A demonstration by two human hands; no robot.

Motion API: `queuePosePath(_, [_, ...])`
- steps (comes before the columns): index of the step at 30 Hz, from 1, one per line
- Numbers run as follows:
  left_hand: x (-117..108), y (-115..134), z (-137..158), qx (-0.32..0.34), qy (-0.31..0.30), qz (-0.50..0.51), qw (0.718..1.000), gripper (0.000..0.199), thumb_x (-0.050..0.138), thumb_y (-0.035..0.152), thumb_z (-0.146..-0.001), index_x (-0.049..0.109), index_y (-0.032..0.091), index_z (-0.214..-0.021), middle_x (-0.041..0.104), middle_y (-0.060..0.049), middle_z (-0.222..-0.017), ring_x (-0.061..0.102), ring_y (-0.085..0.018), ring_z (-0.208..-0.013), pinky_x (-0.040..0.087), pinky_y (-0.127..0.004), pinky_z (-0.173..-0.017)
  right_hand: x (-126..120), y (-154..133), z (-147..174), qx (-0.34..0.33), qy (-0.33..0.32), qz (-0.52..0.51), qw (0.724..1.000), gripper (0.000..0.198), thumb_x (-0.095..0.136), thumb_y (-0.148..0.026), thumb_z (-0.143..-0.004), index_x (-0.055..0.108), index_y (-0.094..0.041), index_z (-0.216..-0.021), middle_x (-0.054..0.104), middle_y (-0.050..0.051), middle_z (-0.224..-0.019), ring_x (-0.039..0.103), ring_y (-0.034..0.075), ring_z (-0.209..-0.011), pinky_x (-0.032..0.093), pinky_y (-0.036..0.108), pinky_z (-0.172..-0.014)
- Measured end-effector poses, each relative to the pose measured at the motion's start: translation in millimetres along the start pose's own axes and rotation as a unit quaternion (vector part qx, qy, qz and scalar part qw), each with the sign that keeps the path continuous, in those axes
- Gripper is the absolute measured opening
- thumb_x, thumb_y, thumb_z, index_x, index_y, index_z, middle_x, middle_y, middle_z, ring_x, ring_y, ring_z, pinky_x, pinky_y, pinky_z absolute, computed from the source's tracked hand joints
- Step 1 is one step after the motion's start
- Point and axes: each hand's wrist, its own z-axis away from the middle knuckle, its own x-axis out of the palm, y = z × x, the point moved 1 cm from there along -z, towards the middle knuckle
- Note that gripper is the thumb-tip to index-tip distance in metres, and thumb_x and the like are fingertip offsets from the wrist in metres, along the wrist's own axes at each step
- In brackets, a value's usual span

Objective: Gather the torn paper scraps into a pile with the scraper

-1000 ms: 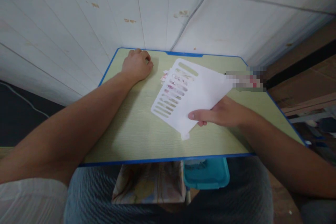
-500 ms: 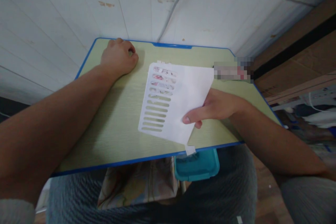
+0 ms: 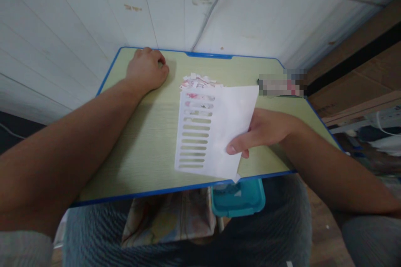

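My right hand (image 3: 258, 131) grips a white slotted sheet (image 3: 230, 133) by its right side, thumb on top and most fingers hidden underneath. A column of long rounded slots runs down the sheet's left half. Through the upper slots and beyond the far edge shows a pile of small paper scraps (image 3: 200, 80), white with pinkish marks. At the sheet's near corner a small white scrap (image 3: 237, 178) sits by the table edge, above a teal plastic container (image 3: 260, 198). My left hand (image 3: 147, 69) rests on the table's far left, fingers loosely curled, nothing visible in it.
The pale table (image 3: 147, 142) has a blue rim and stands against a white panelled wall (image 3: 166, 4) with a grey cable. A blurred-out item (image 3: 280, 86) lies at the back right. Patterned fabric (image 3: 175, 221) hangs below the near edge, and cardboard (image 3: 351, 79) stands to the right.
The sheet in my right hand has moved toward me and tilted, uncovering more of the scrap pile. Less of the white scrap shows at its near corner. My left hand stays put.
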Motion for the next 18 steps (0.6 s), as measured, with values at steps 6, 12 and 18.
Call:
queuePosePath(6, [-1.6, 0.7, 2.0, -0.01, -0.008, 0.03, 0.999, 0.044, 0.052, 0.038, -0.109, 0.078, 0.018, -0.139, 0.068, -0.015, -0.156, 0.052, -0.035, -0.145, 0.044, -0.048, -0.132, -5.3, -2.3, 1.6, -0.011, 0.066, 0.001, 0.998, 0.03, 0.096, -0.035, -0.091, 0.077, -0.014, -0.1, 0.08, 0.003, -0.088, 0.071, 0.013, -0.064, 0.061, 0.021, -0.053])
queuePosePath(12, [2.4, -4.8, 0.8, -0.002, -0.008, 0.078, 0.997, 0.046, 0.055, 0.055, -0.11, 0.077, 0.023, -0.133, 0.067, -0.01, -0.153, 0.046, -0.036, -0.144, 0.039, -0.051, -0.135, -2.0, -2.7, 2.8, 0.061, -0.019, 0.031, 0.997, 0.031, 0.093, -0.04, -0.093, 0.079, -0.013, -0.101, 0.078, 0.003, -0.079, 0.07, 0.013, -0.061, 0.061, 0.021, -0.054])
queuePosePath(18, [5.1, -6.1, 0.1, -0.011, 0.003, 0.082, 0.997, 0.047, 0.059, 0.057, -0.108, 0.078, 0.021, -0.132, 0.068, -0.009, -0.149, 0.045, -0.036, -0.147, 0.04, -0.055, -0.132, -0.4, -8.0, -0.4, -0.016, 0.068, -0.011, 0.997, 0.029, 0.096, -0.039, -0.09, 0.079, -0.016, -0.096, 0.079, 0.003, -0.08, 0.069, 0.015, -0.058, 0.059, 0.025, -0.05])
